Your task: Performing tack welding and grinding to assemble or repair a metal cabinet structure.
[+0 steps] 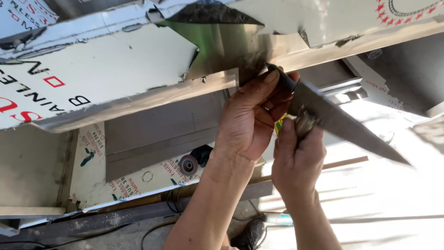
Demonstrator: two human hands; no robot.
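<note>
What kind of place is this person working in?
Probably a sheet-metal workshop: steel sheet with its protective film partly peeled, an angle grinder below, and a metal strip held in both hands.

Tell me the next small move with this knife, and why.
Probably ease the knife off the fingers: the right hand pinches its blade, the left hand grips the handle, and protective film nearby is only partly peeled.
</note>
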